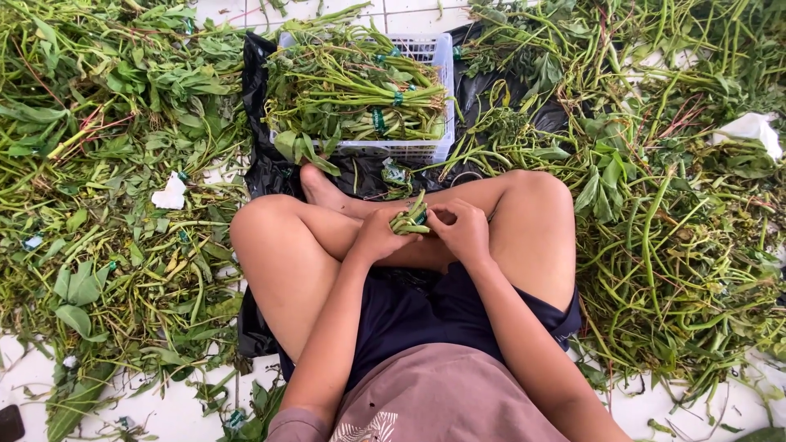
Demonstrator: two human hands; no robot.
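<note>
I sit cross-legged on the floor. My left hand [377, 236] grips a small bundle of cut green stems [408, 219] above my crossed legs. My right hand [463, 231] closes on the same bundle from the right, fingers at a green band near its end. Straight ahead, past my foot, stands a white plastic basket [409, 150] filled with tied bunches of leafy green stalks [352, 90].
Loose green stalks and leaves cover the white tiled floor on the left [106, 164] and right [671, 205]. A black plastic sheet [266, 168] lies under the basket and my legs. Crumpled white paper [170, 195] and a white scrap [749, 129] lie among the greens.
</note>
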